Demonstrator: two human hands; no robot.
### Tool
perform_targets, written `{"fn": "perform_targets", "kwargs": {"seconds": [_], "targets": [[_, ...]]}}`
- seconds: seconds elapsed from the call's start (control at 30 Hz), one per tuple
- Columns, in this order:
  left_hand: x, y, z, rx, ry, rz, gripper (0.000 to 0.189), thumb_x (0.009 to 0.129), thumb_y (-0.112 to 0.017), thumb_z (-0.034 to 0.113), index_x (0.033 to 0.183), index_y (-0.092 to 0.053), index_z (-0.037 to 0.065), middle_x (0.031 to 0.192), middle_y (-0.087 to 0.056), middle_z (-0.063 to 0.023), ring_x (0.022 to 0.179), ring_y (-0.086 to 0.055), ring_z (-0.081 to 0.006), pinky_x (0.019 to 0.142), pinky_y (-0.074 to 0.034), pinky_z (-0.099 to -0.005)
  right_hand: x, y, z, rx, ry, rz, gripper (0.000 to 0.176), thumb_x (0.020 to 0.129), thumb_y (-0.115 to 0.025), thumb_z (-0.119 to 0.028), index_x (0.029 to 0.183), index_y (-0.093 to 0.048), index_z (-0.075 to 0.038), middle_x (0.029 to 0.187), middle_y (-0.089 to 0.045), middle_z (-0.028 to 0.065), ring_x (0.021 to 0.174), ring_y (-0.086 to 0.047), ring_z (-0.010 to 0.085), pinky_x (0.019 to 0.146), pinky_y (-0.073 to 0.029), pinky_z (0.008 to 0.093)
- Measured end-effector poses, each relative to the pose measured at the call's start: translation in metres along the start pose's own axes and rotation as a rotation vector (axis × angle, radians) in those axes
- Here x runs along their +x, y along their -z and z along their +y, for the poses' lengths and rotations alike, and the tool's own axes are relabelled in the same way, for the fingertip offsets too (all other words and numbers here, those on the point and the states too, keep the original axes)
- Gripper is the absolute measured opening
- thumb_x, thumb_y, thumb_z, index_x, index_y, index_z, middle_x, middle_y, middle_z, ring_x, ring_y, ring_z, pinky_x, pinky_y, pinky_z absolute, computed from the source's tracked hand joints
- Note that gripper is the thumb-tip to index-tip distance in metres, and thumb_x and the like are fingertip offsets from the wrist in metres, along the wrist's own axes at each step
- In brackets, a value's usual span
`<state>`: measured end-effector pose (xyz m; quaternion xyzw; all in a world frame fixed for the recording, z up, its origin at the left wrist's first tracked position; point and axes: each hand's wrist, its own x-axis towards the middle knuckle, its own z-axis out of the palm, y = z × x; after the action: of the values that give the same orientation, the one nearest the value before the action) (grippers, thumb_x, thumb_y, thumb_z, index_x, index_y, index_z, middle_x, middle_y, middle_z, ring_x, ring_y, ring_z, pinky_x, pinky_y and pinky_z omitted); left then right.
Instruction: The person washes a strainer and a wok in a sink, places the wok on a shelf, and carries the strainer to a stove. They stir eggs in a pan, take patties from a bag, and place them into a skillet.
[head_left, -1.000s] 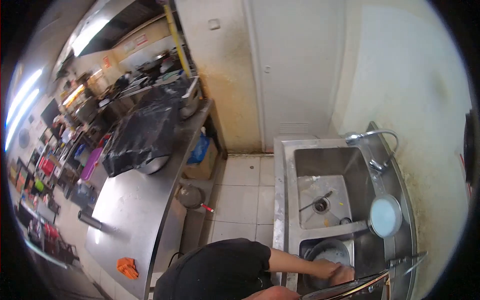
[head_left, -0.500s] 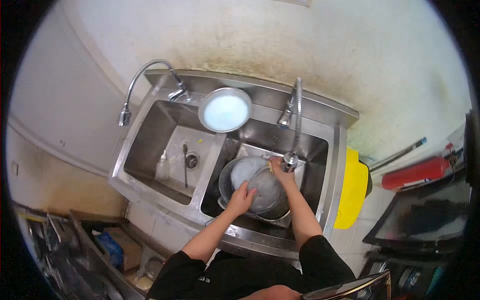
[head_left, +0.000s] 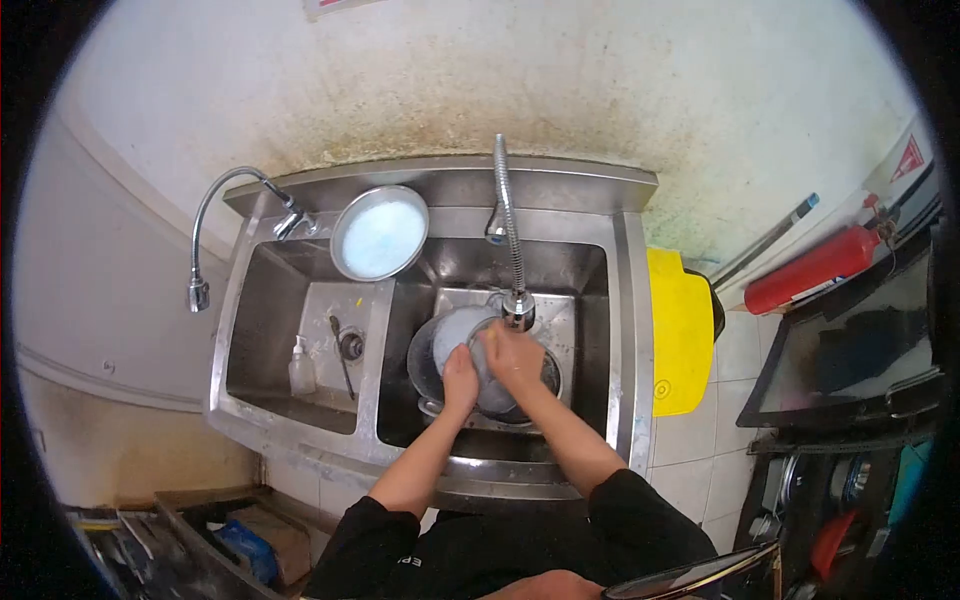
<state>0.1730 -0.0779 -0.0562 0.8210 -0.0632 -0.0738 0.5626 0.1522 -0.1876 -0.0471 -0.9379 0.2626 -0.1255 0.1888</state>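
In the right sink basin, my left hand [head_left: 460, 380] grips the near-left edge of a round, soapy metal lid [head_left: 494, 400]. My right hand [head_left: 514, 358] is closed on a small yellow sponge [head_left: 491, 335], mostly hidden by the fingers, and presses it to the lid's upper part. Both hands cover much of the lid. Beneath it sits a grey metal pot [head_left: 424, 358] with whitish suds, its side handle showing near the front. The spring-hose faucet [head_left: 518, 308] hangs right above my right hand.
A metal bowl of suds [head_left: 383, 236] stands on the sink's back ledge. The left basin holds a pump bottle [head_left: 301, 368] and a long-handled utensil [head_left: 342, 355] by the drain. A curved faucet [head_left: 198, 290] reaches out left. Right of the sink are a yellow bin [head_left: 682, 335] and a fire extinguisher [head_left: 812, 268].
The view has turned and shifted, so the sink sits straighter and further left. My right hand has moved across the lid toward my left hand, which keeps its grip.
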Motion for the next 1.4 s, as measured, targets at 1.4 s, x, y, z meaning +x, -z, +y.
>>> {"fn": "perform_targets", "kwargs": {"seconds": [1.4], "targets": [[0.002,-0.025,-0.018,-0.809,0.517,0.155,0.037,0.093,-0.035,0.031,0.096,-0.054,-0.001,0.093,-0.057,-0.0095,0.084,-0.053,-0.0176,0.074,-0.042,-0.0313,-0.032,0.010,0.020,0.396,0.153,0.227,0.014,0.076,-0.055,-0.018,0.075,-0.050,-0.004,0.069,-0.050,0.0134,0.070,-0.049,0.0328,0.063,-0.036,0.0429]]}}
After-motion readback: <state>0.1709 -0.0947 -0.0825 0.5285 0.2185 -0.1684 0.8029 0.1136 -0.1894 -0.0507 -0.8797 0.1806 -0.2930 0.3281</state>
